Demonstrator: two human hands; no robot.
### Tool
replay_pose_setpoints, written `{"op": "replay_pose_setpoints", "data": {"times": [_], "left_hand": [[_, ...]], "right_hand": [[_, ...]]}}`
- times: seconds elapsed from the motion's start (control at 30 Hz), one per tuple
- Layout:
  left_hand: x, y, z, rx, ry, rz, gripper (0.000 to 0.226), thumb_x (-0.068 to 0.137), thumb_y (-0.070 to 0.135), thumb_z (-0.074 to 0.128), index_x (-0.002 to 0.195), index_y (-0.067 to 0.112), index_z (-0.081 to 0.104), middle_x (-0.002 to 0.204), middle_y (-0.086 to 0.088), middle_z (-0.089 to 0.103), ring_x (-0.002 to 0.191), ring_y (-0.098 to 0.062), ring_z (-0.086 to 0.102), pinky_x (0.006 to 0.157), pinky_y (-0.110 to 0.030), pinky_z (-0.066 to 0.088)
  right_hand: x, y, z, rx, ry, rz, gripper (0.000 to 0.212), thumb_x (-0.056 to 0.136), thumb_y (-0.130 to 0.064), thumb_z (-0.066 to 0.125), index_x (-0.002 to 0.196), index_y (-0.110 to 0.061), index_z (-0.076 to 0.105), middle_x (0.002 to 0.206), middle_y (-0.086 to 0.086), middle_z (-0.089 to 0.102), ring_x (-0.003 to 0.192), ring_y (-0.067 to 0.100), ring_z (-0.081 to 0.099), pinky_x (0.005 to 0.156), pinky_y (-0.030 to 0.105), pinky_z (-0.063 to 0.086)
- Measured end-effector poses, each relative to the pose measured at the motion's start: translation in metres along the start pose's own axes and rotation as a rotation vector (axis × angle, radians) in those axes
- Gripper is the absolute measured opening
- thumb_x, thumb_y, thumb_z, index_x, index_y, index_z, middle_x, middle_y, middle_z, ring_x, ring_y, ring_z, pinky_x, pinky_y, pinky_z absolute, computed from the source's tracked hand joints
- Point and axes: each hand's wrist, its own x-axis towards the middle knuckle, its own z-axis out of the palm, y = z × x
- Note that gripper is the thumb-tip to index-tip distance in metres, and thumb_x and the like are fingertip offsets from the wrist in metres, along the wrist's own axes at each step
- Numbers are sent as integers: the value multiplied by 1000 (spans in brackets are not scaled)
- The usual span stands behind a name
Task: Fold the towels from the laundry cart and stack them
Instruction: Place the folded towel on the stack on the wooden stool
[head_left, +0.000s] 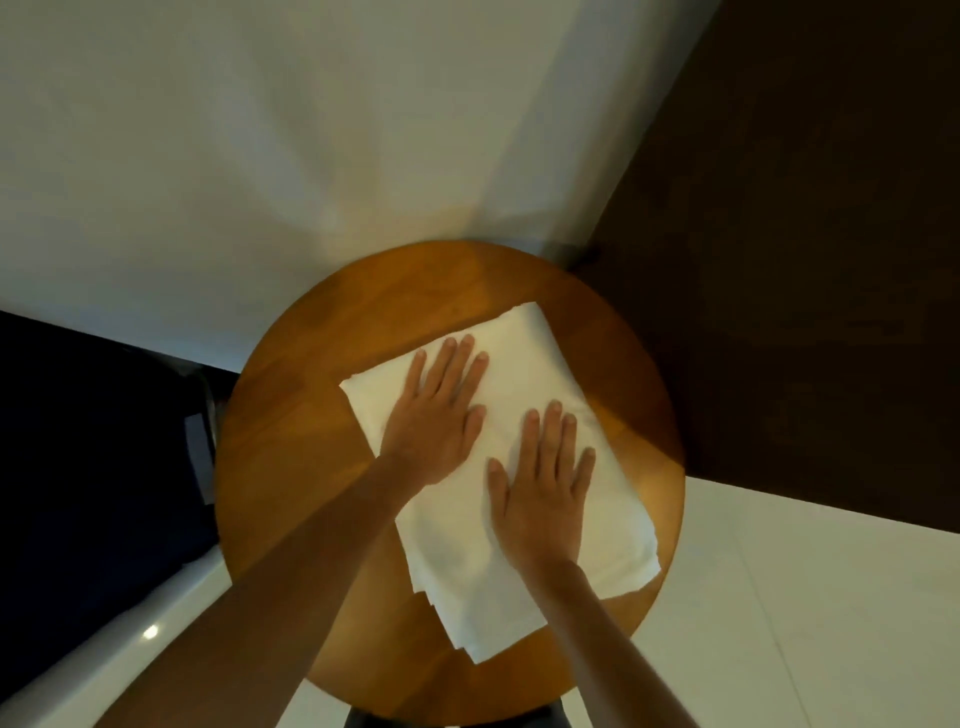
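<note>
Item: one white towel (524, 374), folded into a layered oblong, lying diagonally on the round wooden table (291, 415). Left hand (434, 415) and right hand (537, 493) press flat on it, fingers spread, gripping nothing. Folding appears nearly complete; smoothing under way. No stack visible; the dark shape at left is possibly the cart.
</note>
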Motion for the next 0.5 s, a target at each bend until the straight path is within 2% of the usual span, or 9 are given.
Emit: {"op": "replay_pose_setpoints", "data": {"times": [0.13,0.2,0.27,0.37,0.43,0.5], "left_hand": [[-5,-6,22,-37,49,-21,59,101,41,12,153,12,16,160,-14,15,148,-31,11,119,-51,12],[-8,-3,22,-61,58,-109,60,101,40,16,152,11,17,160,-14,14,148,-30,10,119,-50,10],[-18,2,23,-109,43,-266,62,100,42,19,152,10,17,160,-14,12,148,-29,7,119,-48,5],[-45,11,26,-161,7,-475,69,98,50,16,153,8,12,160,-15,9,148,-30,5,120,-46,2],[-66,17,26,-187,-37,-580,73,96,54,20,152,6,16,159,-18,14,146,-35,15,118,-47,9],[-88,24,26,-189,-90,-654,77,94,56,24,149,3,27,155,-21,24,140,-40,31,111,-50,23]], "right_hand": [[1,3,22,-42,-48,-62,69,99,-52,23,153,-9,12,160,13,4,148,30,2,117,53,5],[12,11,22,-55,-77,-135,70,98,-53,22,153,-11,11,160,13,4,148,29,3,118,52,4],[32,24,16,-88,-110,-297,69,98,-55,21,153,-13,12,160,12,5,148,28,4,118,52,6],[66,32,2,-129,-143,-574,65,99,-52,25,152,-15,21,160,10,13,148,27,9,116,53,17],[74,24,-1,-120,-155,-684,60,100,-47,26,150,-15,27,159,8,18,147,26,13,116,52,18],[70,11,0,-108,-168,-752,56,100,-43,26,149,-17,29,159,6,19,147,26,13,117,51,15]]}}
